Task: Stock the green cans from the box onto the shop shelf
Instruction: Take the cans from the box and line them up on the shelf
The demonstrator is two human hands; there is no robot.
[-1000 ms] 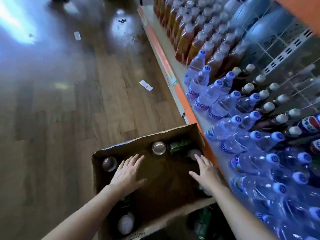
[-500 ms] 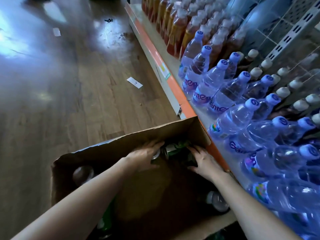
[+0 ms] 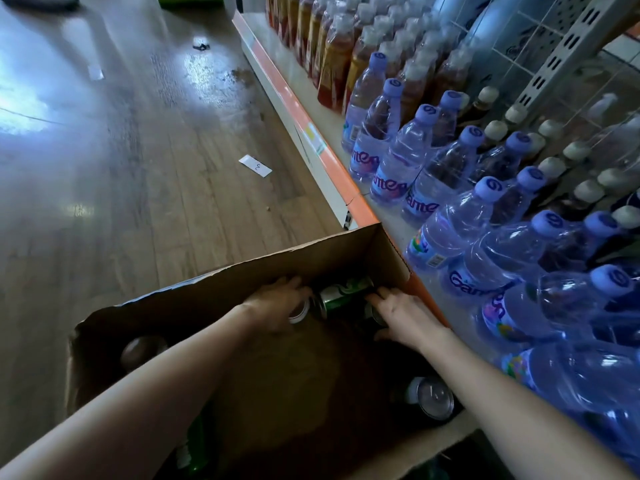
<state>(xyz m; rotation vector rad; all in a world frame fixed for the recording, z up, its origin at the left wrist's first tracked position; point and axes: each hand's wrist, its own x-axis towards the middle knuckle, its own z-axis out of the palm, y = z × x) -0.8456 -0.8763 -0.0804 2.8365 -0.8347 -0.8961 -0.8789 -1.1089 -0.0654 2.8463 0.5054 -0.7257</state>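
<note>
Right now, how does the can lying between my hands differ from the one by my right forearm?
The lying can rests on its side, green wall showing; the upright can shows its silver top. The lying can is at the far end of the cardboard box, the upright can at its near right corner. Both sit inside it.

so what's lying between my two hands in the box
A green can on its side lies between the left hand and the right hand, at the far end of the box, in the head view.
</note>
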